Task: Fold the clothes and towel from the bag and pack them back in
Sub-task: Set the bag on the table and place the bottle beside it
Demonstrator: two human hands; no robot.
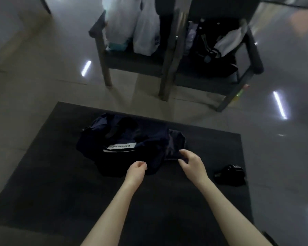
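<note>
A crumpled dark navy garment (132,141) with a white label lies on a black mat (60,183) on the floor. My left hand (136,170) rests at the garment's near edge with fingers curled, pinching the fabric. My right hand (192,163) pinches a fold at the garment's right corner. A small black item, perhaps a pouch (229,174), lies on the mat to the right of my right hand. A black bag (215,55) sits on the right chair beyond the mat.
Two dark chairs stand past the mat. The left chair (103,55) holds white plastic bags (132,27). The right chair (252,55) holds the black bag and pale clothing. Glossy tiled floor (34,77) surrounds the mat.
</note>
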